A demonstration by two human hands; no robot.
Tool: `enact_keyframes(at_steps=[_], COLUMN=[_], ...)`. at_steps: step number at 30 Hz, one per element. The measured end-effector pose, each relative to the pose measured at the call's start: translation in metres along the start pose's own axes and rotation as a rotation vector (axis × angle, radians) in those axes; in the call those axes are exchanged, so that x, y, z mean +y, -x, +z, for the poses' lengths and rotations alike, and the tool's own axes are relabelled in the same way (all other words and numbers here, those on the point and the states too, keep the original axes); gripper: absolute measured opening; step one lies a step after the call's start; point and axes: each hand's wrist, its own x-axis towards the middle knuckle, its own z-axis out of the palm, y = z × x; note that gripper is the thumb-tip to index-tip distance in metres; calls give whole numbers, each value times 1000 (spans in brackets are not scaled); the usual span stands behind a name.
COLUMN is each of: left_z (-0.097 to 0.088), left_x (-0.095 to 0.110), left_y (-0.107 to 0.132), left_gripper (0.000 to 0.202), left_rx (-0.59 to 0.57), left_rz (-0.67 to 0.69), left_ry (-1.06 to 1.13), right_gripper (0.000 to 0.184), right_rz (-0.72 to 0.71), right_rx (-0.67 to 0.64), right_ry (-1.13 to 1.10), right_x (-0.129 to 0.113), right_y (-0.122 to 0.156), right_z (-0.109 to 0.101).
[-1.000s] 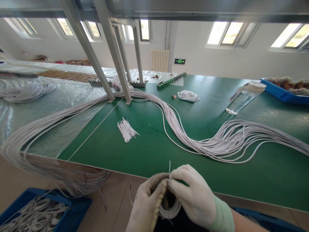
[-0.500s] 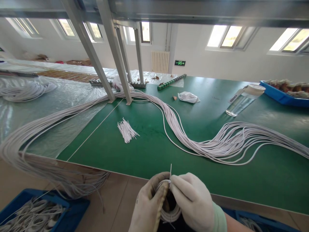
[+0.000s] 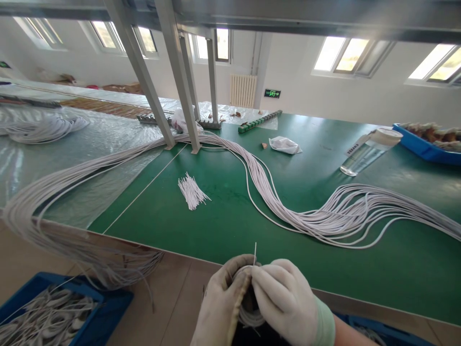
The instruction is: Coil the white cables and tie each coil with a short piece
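Item: small coil of white cable (image 3: 252, 315), held below the near edge of the desk (image 3: 230, 226). Grip: left hand (image 3: 221, 307), gloved, closed around the coil's left side; right hand (image 3: 284, 300), gloved, fingers pressed together and pinching a thin white tie (image 3: 255, 252) at the top of the coil, its free end standing upright between the two hands. Progress, as judged: the coil is already wound and gathered; the tie looks set around it but not yet finished, since its end is unbent and projecting. Location of item: wholly within both hands, just in front of the desk edge, above the floor. Adjacent stock: pile of short white ties (image 3: 192, 192) on the green desk, well apart from the hands; long bundle of white cables (image 3: 288, 211) snaking across the desk and draping over its left edge. Blue crate (image 3: 108, 307) on the floor at lower left, holding white coils. Farther items: clear bottle (image 3: 363, 154) lying on its side, crumpled plastic bag (image 3: 285, 144), blue tray (image 3: 425, 146) at far right, green strip (image 3: 259, 120) near the back, grey frame posts (image 3: 180, 81).
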Motion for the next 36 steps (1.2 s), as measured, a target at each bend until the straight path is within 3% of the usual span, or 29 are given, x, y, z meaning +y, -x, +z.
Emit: enact_keyframes(at_steps=[6, 10, 12, 16, 23, 30, 36], left_z=[0, -1, -1, 0, 2, 0, 3], left_x=[0, -5, -6, -6, -6, -3, 2], left_y=[-3, -2, -1, 1, 7, 8, 11], left_gripper=[49, 39, 37, 45, 58, 38, 43], left_rx=[16, -18, -12, 34, 48, 19, -57], left_rz=[-63, -16, 41, 139, 233, 244, 135], left_ry=[113, 145, 69, -129, -346, -244, -62], right_gripper=[31, 21, 19, 14, 17, 15, 12], right_rz=[29, 317, 379, 372, 542, 518, 364], right_rx=[-36, -14, 20, 11, -150, -269, -275], right_ry=[16, -78, -128, -323, -526, -674, -698], right_x=[-2, -3, 1, 11, 16, 29, 34], right_y=[-2, -2, -3, -4, -4, -9, -9], right_z=[0, 7, 9, 3, -7, -15, -21])
